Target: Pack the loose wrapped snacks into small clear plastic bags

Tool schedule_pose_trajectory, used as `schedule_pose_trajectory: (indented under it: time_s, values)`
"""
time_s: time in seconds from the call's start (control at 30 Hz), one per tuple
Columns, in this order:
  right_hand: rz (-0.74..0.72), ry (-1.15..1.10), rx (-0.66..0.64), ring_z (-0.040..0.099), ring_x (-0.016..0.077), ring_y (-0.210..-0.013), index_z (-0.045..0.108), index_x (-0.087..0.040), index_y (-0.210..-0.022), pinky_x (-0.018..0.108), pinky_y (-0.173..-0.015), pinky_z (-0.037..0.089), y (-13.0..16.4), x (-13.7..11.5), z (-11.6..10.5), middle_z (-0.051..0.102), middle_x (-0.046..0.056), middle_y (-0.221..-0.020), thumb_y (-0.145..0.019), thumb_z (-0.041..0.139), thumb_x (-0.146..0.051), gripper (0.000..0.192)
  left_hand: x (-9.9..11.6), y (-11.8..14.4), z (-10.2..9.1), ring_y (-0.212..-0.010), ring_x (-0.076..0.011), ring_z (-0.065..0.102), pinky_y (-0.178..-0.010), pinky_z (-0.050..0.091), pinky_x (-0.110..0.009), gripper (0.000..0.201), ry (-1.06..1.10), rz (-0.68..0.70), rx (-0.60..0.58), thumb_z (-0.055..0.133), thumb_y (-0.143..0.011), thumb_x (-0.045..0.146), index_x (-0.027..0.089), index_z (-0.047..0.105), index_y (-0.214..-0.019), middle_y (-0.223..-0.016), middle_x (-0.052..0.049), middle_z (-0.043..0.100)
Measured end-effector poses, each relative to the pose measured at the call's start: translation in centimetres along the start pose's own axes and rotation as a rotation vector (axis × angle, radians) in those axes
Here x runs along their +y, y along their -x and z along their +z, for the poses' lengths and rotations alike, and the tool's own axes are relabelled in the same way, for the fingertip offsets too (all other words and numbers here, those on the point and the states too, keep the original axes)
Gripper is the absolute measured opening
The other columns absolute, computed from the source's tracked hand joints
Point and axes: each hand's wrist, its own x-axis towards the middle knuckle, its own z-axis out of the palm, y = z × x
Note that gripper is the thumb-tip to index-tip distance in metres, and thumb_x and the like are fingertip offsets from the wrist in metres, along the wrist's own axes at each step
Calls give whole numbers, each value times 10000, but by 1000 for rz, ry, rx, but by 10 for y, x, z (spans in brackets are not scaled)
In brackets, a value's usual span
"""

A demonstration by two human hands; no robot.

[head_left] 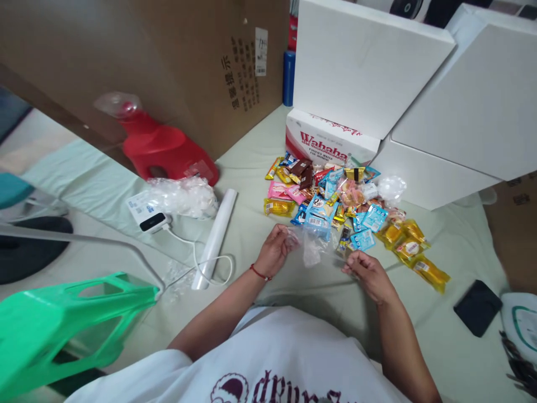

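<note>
Both my hands hold a small clear plastic bag (312,250) stretched between them above a pale green sheet (251,168). My left hand (277,247) pinches its left edge, and a red string circles that wrist. My right hand (366,270) pinches the right edge. Just beyond the bag lies a pile of wrapped snacks (335,201): blue, pink, brown and yellow packets. Several yellow packets (413,252) trail off to the right of the pile.
A roll of clear bags (216,235) and a white charger with its cable (151,215) lie to the left, beside crumpled plastic (184,196). A red stool (163,148), a green stool (71,319), a Wahaha box (327,143), white foam boxes (369,61) and a black wallet (477,307) surround the spot.
</note>
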Motion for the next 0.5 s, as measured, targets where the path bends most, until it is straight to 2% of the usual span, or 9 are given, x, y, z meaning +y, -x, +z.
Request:
schedule_pose_trajectory:
  time_s: [0.1,0.17,0.23,0.3,0.4,0.47,0.5]
  values:
    - [60,-93,89,588,154,-736,686,-207,-789,294,-721,554,15,-4,-4,601,1,-763,-725,879,-593,436,-3,-8,-2,-543,-81,442,-523,396,-206,422,-163,96,170,796,-802,517,220,497,-829,-655,79,502]
    - [79,-98,122,589,154,-747,690,-202,-785,270,-695,547,26,-8,-9,603,9,-772,-707,894,-589,444,-4,-11,-3,-526,-86,382,-497,331,-216,378,-330,186,230,728,-865,517,215,507,-812,-620,80,451]
    - [87,-82,132,588,155,-745,691,-201,-789,261,-687,539,35,-9,-17,616,18,-776,-720,885,-590,439,-1,-11,-4,-565,-95,388,-536,342,-227,349,-478,292,216,693,-903,500,206,529,-810,-636,69,445]
    - [76,-66,148,588,158,-742,685,-208,-795,260,-684,535,41,-7,-27,628,24,-780,-753,861,-589,422,5,-10,-4,-598,-99,409,-570,361,-230,339,-525,344,178,691,-908,498,204,543,-827,-664,62,458]
    - [-43,-20,207,625,181,-869,700,-242,-872,284,-786,556,42,-3,-35,657,33,-890,-809,827,-560,348,16,-5,1,-546,-94,405,-526,351,-227,383,-366,202,87,736,-857,543,224,523,-876,-656,76,467]
    - [-182,-12,179,622,211,-1123,711,-306,-1107,342,-993,529,34,-1,-30,677,43,-1122,-833,809,-557,385,22,2,9,-528,-89,427,-513,364,-218,437,-216,77,4,794,-799,548,233,507,-899,-657,83,488]
    - [-241,-22,124,575,222,-1263,665,-349,-1261,377,-1099,471,28,0,-24,655,44,-1267,-836,803,-571,500,23,5,14,-534,-87,449,-521,381,-214,463,-160,29,-37,826,-768,535,233,503,-903,-664,84,502]
